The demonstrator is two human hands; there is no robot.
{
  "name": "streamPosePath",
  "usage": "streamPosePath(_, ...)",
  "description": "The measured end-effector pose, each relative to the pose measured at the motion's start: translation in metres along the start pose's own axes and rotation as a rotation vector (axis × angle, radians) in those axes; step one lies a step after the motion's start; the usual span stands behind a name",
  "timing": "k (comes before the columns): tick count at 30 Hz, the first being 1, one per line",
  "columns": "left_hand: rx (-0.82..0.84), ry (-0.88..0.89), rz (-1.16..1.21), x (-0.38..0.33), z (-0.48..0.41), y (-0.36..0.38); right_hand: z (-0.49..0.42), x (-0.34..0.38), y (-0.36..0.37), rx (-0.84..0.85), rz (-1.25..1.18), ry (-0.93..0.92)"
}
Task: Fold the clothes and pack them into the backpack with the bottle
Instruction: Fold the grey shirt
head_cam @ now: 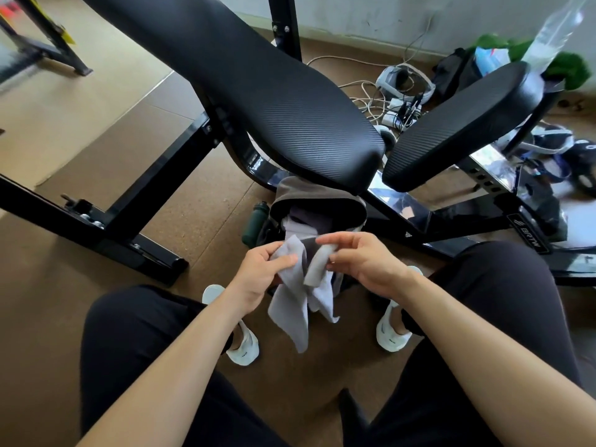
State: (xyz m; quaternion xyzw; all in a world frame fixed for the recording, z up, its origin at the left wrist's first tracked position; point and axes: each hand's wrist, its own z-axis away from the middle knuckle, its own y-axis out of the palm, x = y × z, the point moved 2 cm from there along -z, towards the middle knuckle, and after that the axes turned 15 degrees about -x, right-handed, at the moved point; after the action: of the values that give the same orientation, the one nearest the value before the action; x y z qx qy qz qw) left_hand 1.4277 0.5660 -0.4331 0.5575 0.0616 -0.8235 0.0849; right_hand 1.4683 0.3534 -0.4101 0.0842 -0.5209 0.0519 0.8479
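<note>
Pinching a grey cloth (292, 304), left hand (258, 279) and right hand (366, 264) hold it just nearside of the open backpack (306, 192), dark bottle (255, 222) at its left; the bench frame (503, 217), right, reads "BRTW".

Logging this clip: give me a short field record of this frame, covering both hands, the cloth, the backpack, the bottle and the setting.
left hand: pinches the grey cloth at its upper edge
right hand: fingers grip a rolled part of the same cloth
grey cloth: loose end hangs down between the knees
backpack: on the floor, top open, clothes inside
bottle: dark green, upright at the backpack's side
setting: black weight bench over the backpack
</note>
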Motion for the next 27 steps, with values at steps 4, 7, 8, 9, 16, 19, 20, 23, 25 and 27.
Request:
streamPosePath(4, -0.029, 0.023, -0.075, 0.001, 0.002, -0.001, 0.008, 0.000, 0.009, 0.037, 0.274, -0.188)
streamPosePath(7, -0.064, 0.026, -0.086, 0.001, 0.004, 0.002, 0.011, 0.001, 0.014, -0.038, 0.558, -0.424)
streamPosePath(8, -0.064, 0.028, -0.080, 0.001, 0.005, 0.003, 0.011, 0.001, 0.015, -0.067, 0.616, -0.495)
streamPosePath(9, -0.067, 0.026, -0.067, 0.002, 0.005, 0.004, 0.012, 0.000, 0.015, -0.096, 0.654, -0.566)
streamPosePath(16, -0.102, -0.029, -0.001, 0.006, 0.002, 0.005, 0.005, 0.000, 0.011, -0.207, 0.817, -0.852)
streamPosePath(19, -0.043, -0.025, 0.014, 0.004, 0.005, 0.009, 0.006, 0.006, 0.010, -0.183, 0.729, -0.801)
streamPosePath(20, -0.015, -0.022, 0.027, 0.002, 0.006, 0.010, 0.007, 0.006, 0.009, -0.159, 0.650, -0.726)
streamPosePath(23, 0.053, -0.027, 0.051, -0.003, 0.011, 0.016, 0.006, 0.003, 0.009, -0.149, 0.569, -0.608)
streamPosePath(25, 0.092, -0.032, 0.062, -0.004, 0.013, 0.018, 0.003, 0.001, 0.010, -0.162, 0.568, -0.575)
streamPosePath(27, 0.120, -0.028, 0.061, -0.006, 0.016, 0.018, 0.000, -0.002, 0.009, -0.174, 0.557, -0.543)
